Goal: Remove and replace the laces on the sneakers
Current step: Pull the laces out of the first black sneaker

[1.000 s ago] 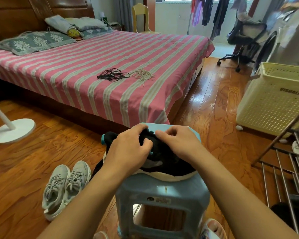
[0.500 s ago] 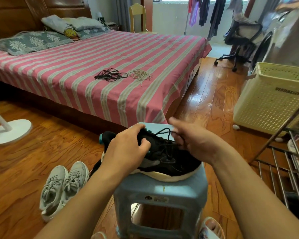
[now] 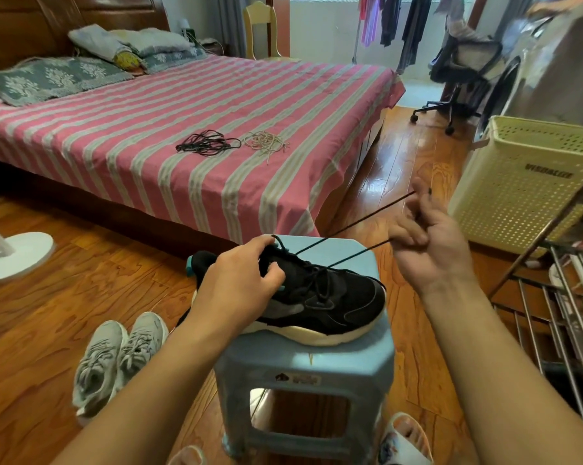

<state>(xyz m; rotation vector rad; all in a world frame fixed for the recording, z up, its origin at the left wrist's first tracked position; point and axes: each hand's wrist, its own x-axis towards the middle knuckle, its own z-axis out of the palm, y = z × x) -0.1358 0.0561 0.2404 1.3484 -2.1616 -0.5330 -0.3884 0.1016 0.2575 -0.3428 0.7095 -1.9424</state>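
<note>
Pinching taut black laces (image 3: pixel 357 226), the right hand (image 3: pixel 427 243) pulls while the left hand's (image 3: pixel 239 283) grip holds the sneaker (image 3: pixel 333 297) on the stool (image 3: pixel 303 360).

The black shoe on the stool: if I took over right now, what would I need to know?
Left hand holds the black shoe steady on the blue stool.
Right hand pinches both ends of the black lace, pulled out taut to the right.
Done: the bow is undone.
Left: unthread the lace, then put in a new one. Spare black laces and tan laces lie on the bed. The grey sneakers wait on the floor.
</note>
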